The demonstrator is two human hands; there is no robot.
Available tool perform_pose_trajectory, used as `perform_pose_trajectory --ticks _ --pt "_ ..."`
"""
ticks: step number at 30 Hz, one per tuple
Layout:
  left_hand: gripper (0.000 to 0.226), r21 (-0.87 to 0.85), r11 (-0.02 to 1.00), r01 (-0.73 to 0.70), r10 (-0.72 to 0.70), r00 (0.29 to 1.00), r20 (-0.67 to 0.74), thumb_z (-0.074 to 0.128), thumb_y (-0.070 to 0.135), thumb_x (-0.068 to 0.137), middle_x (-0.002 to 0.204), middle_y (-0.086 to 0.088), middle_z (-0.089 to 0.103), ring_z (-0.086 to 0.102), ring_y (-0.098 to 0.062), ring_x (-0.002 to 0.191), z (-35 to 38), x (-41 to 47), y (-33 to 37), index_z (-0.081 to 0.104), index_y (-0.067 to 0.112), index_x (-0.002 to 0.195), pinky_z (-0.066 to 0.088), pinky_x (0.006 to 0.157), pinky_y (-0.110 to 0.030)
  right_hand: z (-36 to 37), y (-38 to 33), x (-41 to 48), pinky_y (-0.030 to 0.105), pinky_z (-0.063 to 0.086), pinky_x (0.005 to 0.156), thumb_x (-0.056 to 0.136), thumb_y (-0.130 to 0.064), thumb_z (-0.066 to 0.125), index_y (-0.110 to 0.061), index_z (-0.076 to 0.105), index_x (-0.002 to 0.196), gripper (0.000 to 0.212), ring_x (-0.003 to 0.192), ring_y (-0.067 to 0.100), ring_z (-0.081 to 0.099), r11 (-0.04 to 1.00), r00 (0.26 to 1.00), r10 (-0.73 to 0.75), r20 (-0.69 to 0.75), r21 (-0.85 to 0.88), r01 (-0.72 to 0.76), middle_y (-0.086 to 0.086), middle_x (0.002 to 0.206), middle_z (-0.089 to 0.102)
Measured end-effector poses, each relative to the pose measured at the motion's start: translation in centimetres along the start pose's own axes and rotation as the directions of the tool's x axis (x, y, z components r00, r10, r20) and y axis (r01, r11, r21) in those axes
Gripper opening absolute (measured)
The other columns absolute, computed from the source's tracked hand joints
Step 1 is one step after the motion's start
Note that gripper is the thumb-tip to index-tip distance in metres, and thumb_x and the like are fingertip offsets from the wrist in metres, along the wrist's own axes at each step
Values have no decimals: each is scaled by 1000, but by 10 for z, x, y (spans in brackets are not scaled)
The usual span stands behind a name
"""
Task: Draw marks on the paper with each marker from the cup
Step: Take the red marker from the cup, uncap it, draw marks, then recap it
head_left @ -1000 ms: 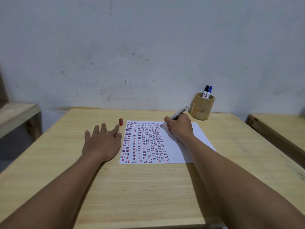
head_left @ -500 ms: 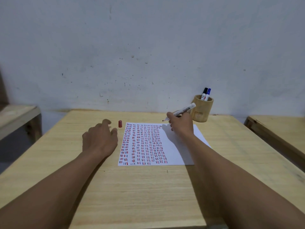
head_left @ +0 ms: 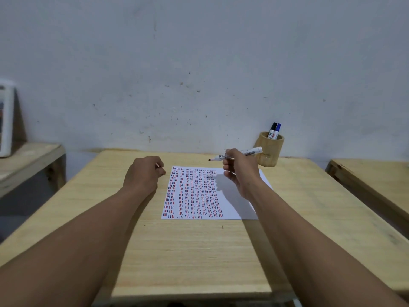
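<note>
The right hand (head_left: 238, 171) grips an uncapped marker (head_left: 238, 154) above the far edge of the paper (head_left: 232, 196), clear of the sheet. The marker lies nearly level, its long axis running left to right, dark tip pointing left. The left hand (head_left: 143, 173) is curled into a loose fist on the counter (head_left: 199, 251), just left of the paper; whether it holds anything cannot be told. Two more markers (head_left: 274, 130) stand in the wooden cup (head_left: 269, 152) at the far right.
</note>
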State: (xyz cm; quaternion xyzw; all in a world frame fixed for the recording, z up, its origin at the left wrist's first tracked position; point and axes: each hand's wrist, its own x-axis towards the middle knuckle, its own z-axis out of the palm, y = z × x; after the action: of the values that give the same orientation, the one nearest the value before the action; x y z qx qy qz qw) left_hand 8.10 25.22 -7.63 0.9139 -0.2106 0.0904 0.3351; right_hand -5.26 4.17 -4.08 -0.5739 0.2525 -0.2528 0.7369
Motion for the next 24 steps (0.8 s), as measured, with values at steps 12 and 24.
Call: perform_pose_trajectory --ticks 12,24 --pt "7 -621 780 79 -30 996 88 74 15 88 79 7 75 63 -17 81 -18 -25 79 75 22 87 48 74 -31 -4 -19 -38 19 51 50 92 -16 72 -7 68 84 12 55 9 56 991 997 -21 71 135 11 2 65 61" --pt "6 -722 673 160 29 970 243 70 14 91 112 -14 74 63 -15 87 -23 -40 135 74 15 95 52 77 -28 -24 -42 -50 17 54 52 91 -16 74 -7 69 83 13 54 8 60 985 995 -60 81 166 46 2 65 64"
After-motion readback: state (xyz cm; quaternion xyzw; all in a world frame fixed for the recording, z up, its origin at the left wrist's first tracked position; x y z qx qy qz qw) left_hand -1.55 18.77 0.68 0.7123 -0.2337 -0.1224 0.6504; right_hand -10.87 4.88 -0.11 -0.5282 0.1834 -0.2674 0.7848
